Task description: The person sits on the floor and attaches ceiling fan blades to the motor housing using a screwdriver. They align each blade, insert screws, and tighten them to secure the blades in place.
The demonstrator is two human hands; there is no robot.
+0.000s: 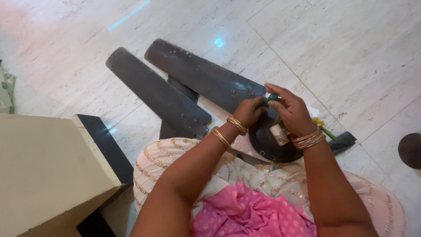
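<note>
- The left hand (249,112) and right hand (291,112) meet above a dark round fan motor (267,140) that lies on the floor.
- Between the fingertips of both hands sits a small green tool handle (271,98); only its top shows, the rest is hidden by the fingers.
- The left hand's fingers are curled in tight, pinching the handle from the left.
- The right hand's fingers are bent and close together, gripping the handle from the right, with the thumb on top.
- Gold bangles (229,131) ring the left wrist; more circle the right wrist.
- A small pale cylinder (279,134) stands on the motor, just under the right palm.
- Three dark fan blades lie on the pale marble floor (351,52), fanned out to the upper left of the motor: a long blade (201,74) nearest the hands, a second blade (153,90) beside it, and a third blade (180,105) mostly hidden beneath them.
- The long blade's end lies just beside the left hand's knuckles.
- A yellow flower (319,121) with a green stem lies just right of the right wrist, next to a dark bracket (344,141).
- A cream box-like block (44,171) stands at the left, with a black slab (105,147) along its edge.
- The person's lap shows pink dotted cloth (245,213).
- A dark round object (411,150) sits at the right edge, well apart from the hands.
</note>
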